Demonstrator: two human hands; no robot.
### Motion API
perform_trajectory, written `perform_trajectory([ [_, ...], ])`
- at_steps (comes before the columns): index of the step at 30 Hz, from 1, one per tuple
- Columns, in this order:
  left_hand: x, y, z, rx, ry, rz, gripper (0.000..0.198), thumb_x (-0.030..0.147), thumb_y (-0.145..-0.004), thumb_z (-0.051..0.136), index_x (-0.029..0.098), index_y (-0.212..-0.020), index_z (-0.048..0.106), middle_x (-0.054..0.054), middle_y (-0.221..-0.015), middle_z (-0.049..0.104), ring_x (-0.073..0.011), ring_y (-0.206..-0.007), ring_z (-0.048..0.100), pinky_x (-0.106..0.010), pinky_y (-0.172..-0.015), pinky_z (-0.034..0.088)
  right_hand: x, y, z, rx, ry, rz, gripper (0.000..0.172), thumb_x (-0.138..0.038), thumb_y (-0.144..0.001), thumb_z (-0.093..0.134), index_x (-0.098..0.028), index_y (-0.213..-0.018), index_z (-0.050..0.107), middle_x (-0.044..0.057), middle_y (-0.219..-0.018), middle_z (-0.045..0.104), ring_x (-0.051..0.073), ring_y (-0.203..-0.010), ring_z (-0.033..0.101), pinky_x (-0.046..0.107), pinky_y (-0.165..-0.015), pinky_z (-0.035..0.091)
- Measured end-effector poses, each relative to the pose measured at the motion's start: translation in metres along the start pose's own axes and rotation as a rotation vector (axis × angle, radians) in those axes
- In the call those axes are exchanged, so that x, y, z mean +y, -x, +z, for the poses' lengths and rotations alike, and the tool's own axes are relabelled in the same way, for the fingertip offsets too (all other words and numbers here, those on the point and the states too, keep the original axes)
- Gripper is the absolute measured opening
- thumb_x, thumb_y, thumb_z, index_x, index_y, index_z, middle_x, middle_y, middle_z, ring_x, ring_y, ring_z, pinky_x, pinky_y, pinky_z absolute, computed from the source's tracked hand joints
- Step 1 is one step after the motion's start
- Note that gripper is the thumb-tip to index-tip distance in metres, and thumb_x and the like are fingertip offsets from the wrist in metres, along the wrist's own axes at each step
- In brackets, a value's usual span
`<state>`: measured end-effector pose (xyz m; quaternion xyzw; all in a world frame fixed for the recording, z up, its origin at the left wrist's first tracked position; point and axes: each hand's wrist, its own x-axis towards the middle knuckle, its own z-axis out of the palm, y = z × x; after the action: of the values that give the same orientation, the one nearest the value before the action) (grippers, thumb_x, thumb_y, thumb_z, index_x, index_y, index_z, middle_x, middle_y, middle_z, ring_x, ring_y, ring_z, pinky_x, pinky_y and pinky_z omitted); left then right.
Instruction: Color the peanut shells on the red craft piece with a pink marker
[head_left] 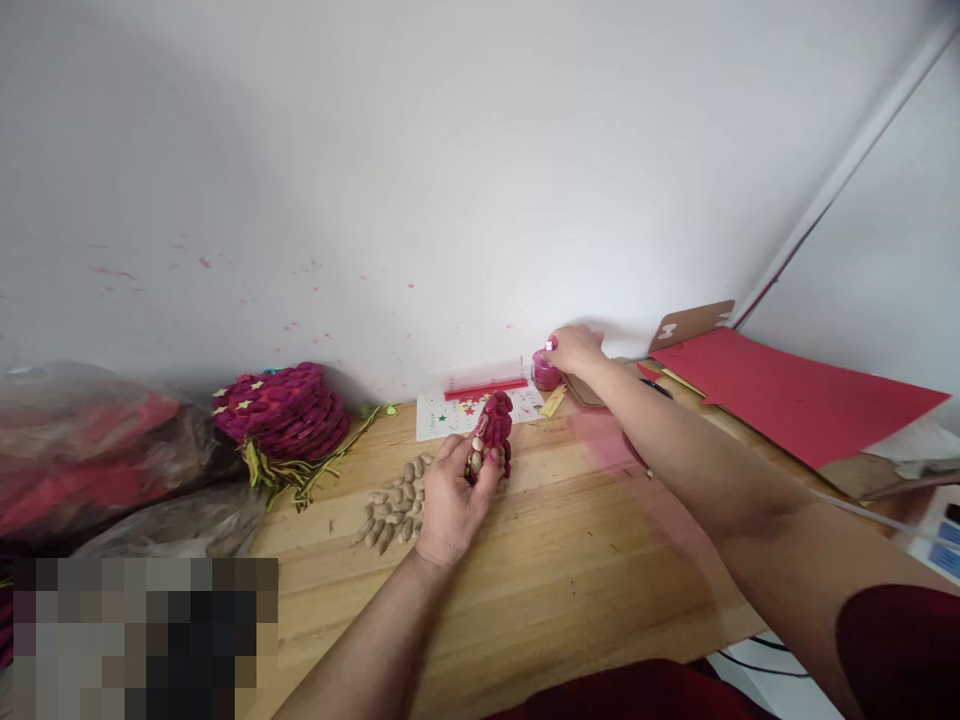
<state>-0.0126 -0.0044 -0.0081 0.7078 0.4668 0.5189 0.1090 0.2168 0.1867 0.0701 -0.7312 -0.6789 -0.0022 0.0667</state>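
Note:
My left hand (454, 500) is closed around a cluster of peanuts (495, 420) held upright above the wooden table. Part of this cluster is coated magenta, while the peanuts near my fingers show their bare tan shells. My right hand (577, 350) reaches to the back, its fingers bent over the mouth of a small clear jar of magenta paint (547, 372). What those fingers pinch is mostly hidden; only a small white bit shows. Loose unpainted peanuts (394, 508) lie on the table to the left of my left hand.
A stack of magenta peanut pieces (281, 415) with yellow-green strings and stars stands at the left, beside plastic bags (97, 450). A white sheet with star stickers (435, 418) lies near the wall. Red card (795, 385) lies at the right. The table (555, 560) has stains.

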Motion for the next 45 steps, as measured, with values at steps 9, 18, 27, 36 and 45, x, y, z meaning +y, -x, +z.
perform_trajectory([
  [9, 0.001, -0.001, 0.001, -0.006, 0.028, -0.043, 0.02, 0.023, -0.094, 0.059, 0.022, -0.074, 0.061, 0.0, -0.072, 0.056, -0.0172, -0.07, 0.056, -0.027, -0.069, 0.045, 0.002, 0.004, 0.0, 0.035, -0.017, 0.014, 0.031, -0.046, -0.095, 0.066, -0.02, -0.1, 0.081, 0.017, -0.113, 0.077, 0.037, -0.126, 0.055, 0.046, -0.1, 0.039],
  [18, 0.0, -0.002, 0.001, -0.003, 0.042, -0.051, 0.021, 0.025, -0.095, 0.059, 0.022, -0.073, 0.06, -0.001, -0.073, 0.056, -0.0171, -0.07, 0.055, -0.027, -0.069, 0.045, 0.003, 0.008, 0.005, 0.112, -0.188, 0.05, 0.026, -0.045, -0.089, 0.072, -0.021, -0.086, 0.081, 0.015, -0.103, 0.078, 0.039, -0.121, 0.058, 0.048, -0.096, 0.04],
  [27, 0.0, -0.002, 0.001, -0.001, 0.09, -0.056, 0.021, 0.025, -0.095, 0.059, 0.022, -0.074, 0.059, -0.001, -0.075, 0.056, -0.0169, -0.071, 0.054, -0.028, -0.071, 0.044, 0.022, 0.038, -0.007, 0.38, -0.677, 0.076, 0.034, -0.047, -0.099, 0.055, -0.019, -0.082, 0.065, 0.008, -0.082, 0.071, 0.024, -0.086, 0.064, 0.038, -0.083, 0.046],
  [36, -0.004, 0.005, 0.006, -0.037, 0.227, -0.218, 0.027, 0.037, -0.096, 0.061, 0.022, -0.073, 0.058, 0.0, -0.073, 0.058, -0.0171, -0.07, 0.058, -0.028, -0.068, 0.045, -0.025, 0.157, -0.005, 0.328, -1.408, -0.383, 0.035, -0.056, -0.09, 0.073, -0.023, -0.09, 0.064, -0.002, -0.073, 0.064, 0.013, -0.065, 0.058, 0.026, -0.059, 0.047],
  [45, 0.002, 0.011, 0.01, -0.102, 0.443, -0.398, 0.032, 0.051, -0.091, 0.069, 0.019, -0.087, 0.069, -0.002, -0.077, 0.065, -0.017, -0.073, 0.057, -0.027, -0.068, 0.047, -0.035, 0.188, 0.009, 0.522, -1.268, -0.649, 0.005, -0.03, -0.101, 0.064, -0.025, -0.1, 0.063, 0.0, -0.087, 0.072, 0.013, -0.068, 0.066, 0.027, -0.065, 0.055],
])
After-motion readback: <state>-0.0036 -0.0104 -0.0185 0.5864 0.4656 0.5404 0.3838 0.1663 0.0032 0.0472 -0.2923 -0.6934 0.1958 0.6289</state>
